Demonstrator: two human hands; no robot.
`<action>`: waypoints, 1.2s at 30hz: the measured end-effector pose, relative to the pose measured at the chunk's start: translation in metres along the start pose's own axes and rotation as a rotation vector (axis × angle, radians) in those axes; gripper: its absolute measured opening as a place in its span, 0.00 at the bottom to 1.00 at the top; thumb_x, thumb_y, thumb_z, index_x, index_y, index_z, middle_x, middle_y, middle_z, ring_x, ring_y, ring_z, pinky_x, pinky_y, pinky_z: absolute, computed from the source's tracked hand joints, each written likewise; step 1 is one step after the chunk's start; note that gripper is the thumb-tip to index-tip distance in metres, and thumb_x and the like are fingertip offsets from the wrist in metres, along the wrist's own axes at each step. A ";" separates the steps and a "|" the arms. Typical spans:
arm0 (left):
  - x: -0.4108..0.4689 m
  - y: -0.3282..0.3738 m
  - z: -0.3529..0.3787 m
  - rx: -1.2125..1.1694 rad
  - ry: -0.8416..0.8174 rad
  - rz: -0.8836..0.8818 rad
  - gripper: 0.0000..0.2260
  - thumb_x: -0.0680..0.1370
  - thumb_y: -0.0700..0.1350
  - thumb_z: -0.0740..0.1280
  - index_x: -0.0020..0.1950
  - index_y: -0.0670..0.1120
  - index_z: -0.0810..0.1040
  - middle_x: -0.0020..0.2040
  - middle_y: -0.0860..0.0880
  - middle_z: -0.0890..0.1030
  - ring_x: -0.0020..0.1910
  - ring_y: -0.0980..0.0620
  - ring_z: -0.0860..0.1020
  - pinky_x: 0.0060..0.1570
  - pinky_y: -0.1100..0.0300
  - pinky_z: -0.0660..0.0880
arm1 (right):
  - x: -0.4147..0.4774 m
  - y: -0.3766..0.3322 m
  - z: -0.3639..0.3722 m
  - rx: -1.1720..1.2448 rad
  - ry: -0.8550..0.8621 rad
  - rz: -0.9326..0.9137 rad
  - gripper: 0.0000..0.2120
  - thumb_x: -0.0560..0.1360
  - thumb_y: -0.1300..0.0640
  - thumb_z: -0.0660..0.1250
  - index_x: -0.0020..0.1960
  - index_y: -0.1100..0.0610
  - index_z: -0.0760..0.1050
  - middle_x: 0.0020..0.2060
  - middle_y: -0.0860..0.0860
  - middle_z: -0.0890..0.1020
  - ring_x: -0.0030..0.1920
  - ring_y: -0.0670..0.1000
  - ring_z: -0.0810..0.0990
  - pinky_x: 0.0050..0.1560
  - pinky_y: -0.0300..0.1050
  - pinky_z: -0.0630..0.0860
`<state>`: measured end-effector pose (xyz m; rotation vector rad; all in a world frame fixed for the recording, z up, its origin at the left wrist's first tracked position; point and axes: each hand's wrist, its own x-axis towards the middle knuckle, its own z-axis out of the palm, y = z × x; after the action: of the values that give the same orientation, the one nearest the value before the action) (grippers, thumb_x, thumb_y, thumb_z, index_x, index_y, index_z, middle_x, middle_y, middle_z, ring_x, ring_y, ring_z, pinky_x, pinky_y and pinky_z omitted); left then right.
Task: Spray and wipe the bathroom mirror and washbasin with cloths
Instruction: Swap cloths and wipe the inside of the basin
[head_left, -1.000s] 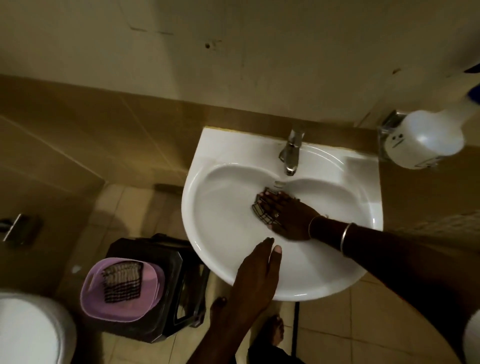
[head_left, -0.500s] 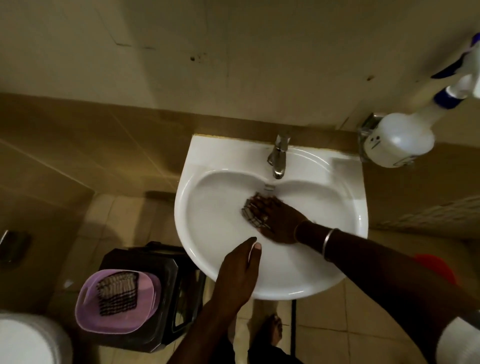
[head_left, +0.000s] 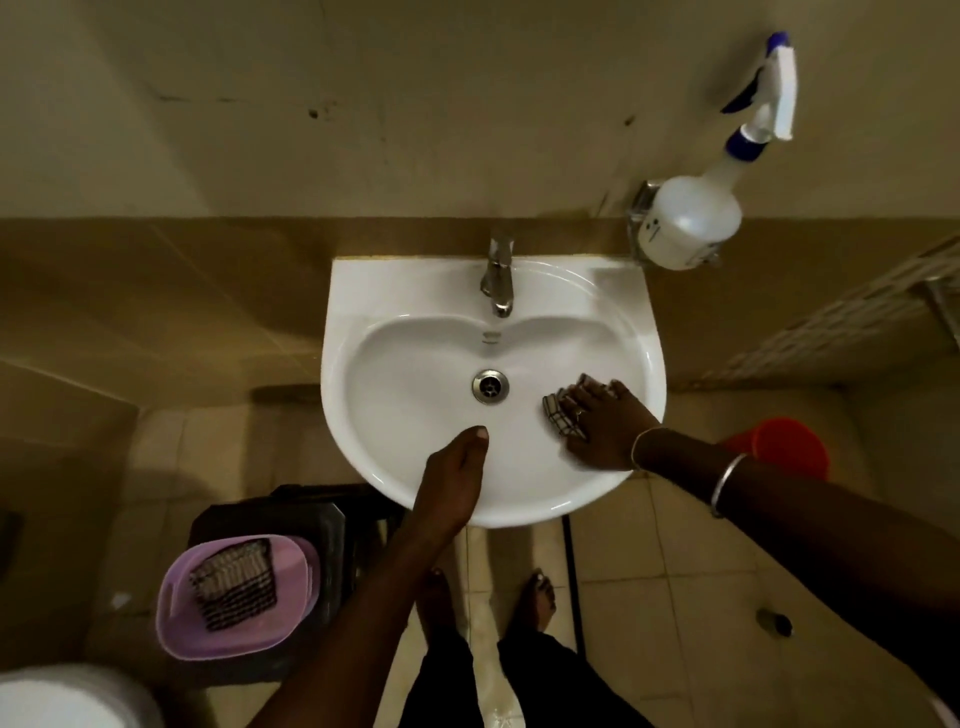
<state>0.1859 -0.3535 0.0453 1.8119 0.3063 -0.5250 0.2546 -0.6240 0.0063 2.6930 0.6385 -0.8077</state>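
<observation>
- Your right hand (head_left: 597, 426) is flat on the checked cloth (head_left: 561, 415), pressing it against the right inner slope of the washbasin (head_left: 415, 291); fingers spread over the cloth, not curled round it, with the cloth's left edge sticking out from under them.
- Your left hand (head_left: 452, 478) rests on the basin's front rim, fingers together and straight, tips pointing toward the drain (head_left: 490, 385). It holds nothing.
- The drain is uncovered, between your two hands and just left of the cloth.
- The tap (head_left: 498, 275) stands at the back centre of the basin, well apart from both hands.
- The spray bottle (head_left: 691, 218) sits in a metal wall holder just right of the basin's back corner, nozzle up against the wall.
- A second checked cloth (head_left: 234, 582) lies in a purple tub (head_left: 176, 618) on a dark stool (head_left: 332, 525), low left of the basin, just beside your left forearm.
- A red bucket (head_left: 784, 447) sits on the floor to the right, partly hidden behind your right forearm.
- A white rounded fixture (head_left: 62, 696) shows at the bottom left corner; can't tell what it is.
- The mirror is out of frame.
</observation>
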 end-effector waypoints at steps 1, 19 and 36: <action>-0.001 0.001 -0.005 0.002 -0.003 0.001 0.15 0.86 0.55 0.59 0.66 0.53 0.81 0.60 0.56 0.80 0.62 0.55 0.77 0.65 0.62 0.67 | -0.009 -0.006 -0.003 -0.007 -0.010 -0.001 0.37 0.78 0.36 0.40 0.83 0.51 0.47 0.81 0.54 0.60 0.81 0.60 0.55 0.76 0.62 0.58; 0.013 -0.009 -0.117 -0.111 0.176 0.135 0.15 0.86 0.51 0.61 0.67 0.48 0.82 0.63 0.58 0.82 0.63 0.68 0.77 0.60 0.78 0.69 | -0.015 -0.255 -0.053 0.534 0.357 0.147 0.35 0.81 0.35 0.50 0.79 0.56 0.62 0.66 0.55 0.77 0.62 0.57 0.77 0.56 0.56 0.77; 0.073 -0.002 -0.185 -0.330 0.427 0.106 0.15 0.87 0.46 0.59 0.68 0.47 0.81 0.63 0.51 0.83 0.61 0.58 0.80 0.58 0.69 0.74 | 0.168 -0.293 -0.157 0.512 0.510 -0.036 0.31 0.83 0.50 0.54 0.83 0.57 0.51 0.82 0.60 0.41 0.80 0.66 0.32 0.80 0.66 0.42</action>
<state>0.2843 -0.1813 0.0504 1.5923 0.5498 -0.0027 0.3124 -0.2562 0.0032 3.4106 0.6512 -0.3047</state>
